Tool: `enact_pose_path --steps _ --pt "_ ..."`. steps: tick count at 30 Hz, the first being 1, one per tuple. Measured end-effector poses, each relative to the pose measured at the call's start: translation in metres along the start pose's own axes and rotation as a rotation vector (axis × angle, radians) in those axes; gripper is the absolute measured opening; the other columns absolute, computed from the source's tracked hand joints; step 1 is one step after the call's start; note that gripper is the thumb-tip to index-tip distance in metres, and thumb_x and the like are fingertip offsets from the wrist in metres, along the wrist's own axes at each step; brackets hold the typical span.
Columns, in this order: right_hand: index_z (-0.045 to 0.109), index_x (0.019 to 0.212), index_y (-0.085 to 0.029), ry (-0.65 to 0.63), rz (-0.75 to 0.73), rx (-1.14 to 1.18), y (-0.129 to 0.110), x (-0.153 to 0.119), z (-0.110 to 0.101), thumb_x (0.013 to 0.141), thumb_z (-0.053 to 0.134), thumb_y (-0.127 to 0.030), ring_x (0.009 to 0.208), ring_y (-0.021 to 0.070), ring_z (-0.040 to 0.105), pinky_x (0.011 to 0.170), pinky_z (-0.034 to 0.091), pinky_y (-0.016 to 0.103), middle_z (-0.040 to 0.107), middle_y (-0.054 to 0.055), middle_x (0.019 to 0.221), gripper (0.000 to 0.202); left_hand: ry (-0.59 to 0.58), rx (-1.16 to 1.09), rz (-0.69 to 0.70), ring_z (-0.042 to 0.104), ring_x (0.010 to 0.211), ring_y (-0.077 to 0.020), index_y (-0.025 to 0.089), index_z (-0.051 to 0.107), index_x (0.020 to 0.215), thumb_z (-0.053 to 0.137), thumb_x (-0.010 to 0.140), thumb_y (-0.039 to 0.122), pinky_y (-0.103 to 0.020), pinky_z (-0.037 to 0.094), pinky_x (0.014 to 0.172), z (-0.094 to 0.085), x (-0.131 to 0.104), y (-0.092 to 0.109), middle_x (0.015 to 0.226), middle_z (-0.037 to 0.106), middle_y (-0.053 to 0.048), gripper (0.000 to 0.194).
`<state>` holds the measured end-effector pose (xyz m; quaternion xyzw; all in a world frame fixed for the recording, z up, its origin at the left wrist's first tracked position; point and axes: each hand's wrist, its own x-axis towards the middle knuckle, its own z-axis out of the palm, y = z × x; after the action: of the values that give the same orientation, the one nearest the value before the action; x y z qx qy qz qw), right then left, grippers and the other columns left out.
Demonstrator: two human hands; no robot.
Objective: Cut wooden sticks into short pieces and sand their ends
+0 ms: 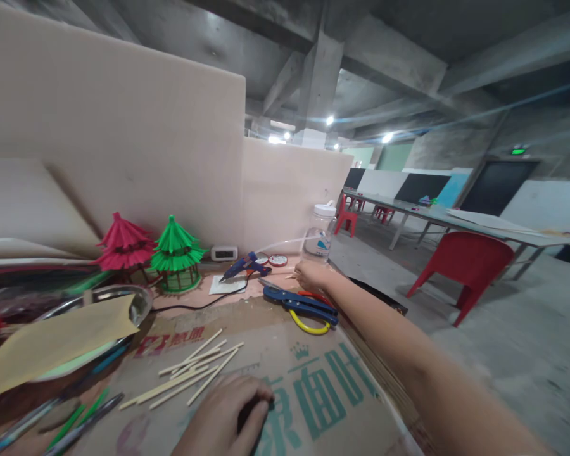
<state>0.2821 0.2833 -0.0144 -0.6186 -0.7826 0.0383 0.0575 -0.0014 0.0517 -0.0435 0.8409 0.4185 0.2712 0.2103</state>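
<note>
My left hand point(232, 411) rests on a printed cardboard sheet point(285, 354), fingers loosely curled and thumb apart, with nothing visible in it. Just beyond it lie several thin wooden sticks point(194, 373) in a loose pile. My right hand point(311, 277) reaches to the far right of the table, in front of a clear jar with a white lid point(319, 234). Its fingers are drawn together by small pale bits that I cannot make out. Nearby are blue cutters point(301, 304) with a red and a yellow handle, and a blue glue gun point(242, 266) on a white pad.
A pink point(123, 244) and a green point(175, 256) tiered-roof model stand at the back left. A metal tray point(142, 304) holds yellowish paper point(66, 335); pens point(85, 421) lie in front. Pale panels point(171, 158) wall the table's back. A red chair point(470, 266) stands right.
</note>
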Motion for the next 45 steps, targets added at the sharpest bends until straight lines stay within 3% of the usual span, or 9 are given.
enact_pose_path --steps 6,12,16,21,25,33,36,42,45 --pt "0.06 0.127 -0.018 -0.006 -0.048 -0.007 0.016 -0.012 -0.019 0.098 0.062 -0.037 0.11 0.0236 0.064 0.092 0.056 0.046 0.062 0.01 0.129 0.035 -0.01 -0.014 -0.022 0.071 0.087 -0.0229 0.026 0.073 0.09 0.05 0.094 0.029 -0.032 0.055 0.077 -0.001 0.001 0.003 0.09 0.076 -0.005 0.023" --pt "0.061 0.126 -0.019 0.067 0.219 -0.084 0.066 -0.042 -0.051 0.098 0.062 -0.037 0.111 0.0234 0.064 0.093 0.056 0.045 0.062 0.01 0.13 0.033 -0.019 -0.023 -0.028 0.07 0.089 -0.0234 0.026 0.073 0.091 0.049 0.094 0.03 -0.034 0.054 0.079 0.001 0.001 -0.001 0.092 0.075 -0.005 0.025" --pt "0.062 0.126 -0.02 -0.01 0.363 -0.115 0.089 -0.051 -0.05 0.098 0.062 -0.037 0.109 0.0229 0.064 0.091 0.057 0.043 0.062 0.009 0.128 0.033 -0.014 -0.022 -0.022 0.07 0.089 -0.023 0.026 0.073 0.09 0.049 0.095 0.032 -0.033 0.054 0.08 0.003 0.002 -0.005 0.092 0.075 -0.005 0.025" --pt "0.061 0.127 -0.018 -0.069 0.408 -0.11 0.084 -0.044 -0.026 0.097 0.063 -0.037 0.109 0.0233 0.065 0.091 0.057 0.043 0.062 0.01 0.128 0.035 -0.02 -0.014 0.0 0.071 0.086 -0.0214 0.027 0.072 0.089 0.048 0.095 0.033 -0.031 0.055 0.076 0.004 0.002 -0.009 0.089 0.075 -0.004 0.026" --pt "0.061 0.127 -0.018 -0.054 0.39 -0.119 0.08 -0.043 -0.026 0.097 0.063 -0.037 0.109 0.0231 0.065 0.091 0.057 0.044 0.062 0.01 0.128 0.035 -0.008 -0.009 0.007 0.07 0.085 -0.0211 0.027 0.072 0.089 0.049 0.095 0.033 -0.031 0.055 0.077 0.003 0.001 -0.008 0.089 0.075 -0.004 0.024" --pt "0.061 0.127 -0.018 0.033 0.057 -0.1 0.028 -0.036 -0.029 0.098 0.062 -0.037 0.109 0.0234 0.064 0.092 0.056 0.045 0.062 0.01 0.128 0.034 -0.031 -0.019 -0.022 0.07 0.089 -0.0225 0.027 0.073 0.091 0.049 0.095 0.032 -0.033 0.054 0.079 0.002 0.0 -0.005 0.092 0.075 -0.005 0.025" --pt "0.06 0.128 -0.018 0.07 0.034 -0.097 0.018 -0.03 -0.031 0.098 0.062 -0.037 0.111 0.0239 0.064 0.093 0.056 0.046 0.061 0.01 0.13 0.035 -0.038 -0.023 -0.026 0.07 0.09 -0.0226 0.027 0.073 0.092 0.048 0.096 0.032 -0.033 0.053 0.08 0.001 0.0 -0.005 0.094 0.075 -0.005 0.025" --pt "0.061 0.126 -0.019 -0.011 0.292 -0.145 0.064 -0.042 -0.05 0.098 0.062 -0.037 0.109 0.0229 0.064 0.092 0.056 0.044 0.062 0.01 0.129 0.033 -0.062 -0.016 -0.029 0.069 0.091 -0.0238 0.027 0.073 0.092 0.049 0.095 0.033 -0.035 0.052 0.082 0.001 0.0 -0.004 0.094 0.075 -0.005 0.025" --pt "0.061 0.126 -0.02 -0.079 0.407 -0.138 0.08 -0.048 -0.046 0.098 0.062 -0.037 0.109 0.0226 0.064 0.092 0.057 0.043 0.062 0.01 0.129 0.033 -0.059 -0.021 -0.031 0.069 0.092 -0.0239 0.028 0.073 0.092 0.048 0.096 0.035 -0.036 0.052 0.083 0.003 0.001 -0.007 0.095 0.075 -0.005 0.026"
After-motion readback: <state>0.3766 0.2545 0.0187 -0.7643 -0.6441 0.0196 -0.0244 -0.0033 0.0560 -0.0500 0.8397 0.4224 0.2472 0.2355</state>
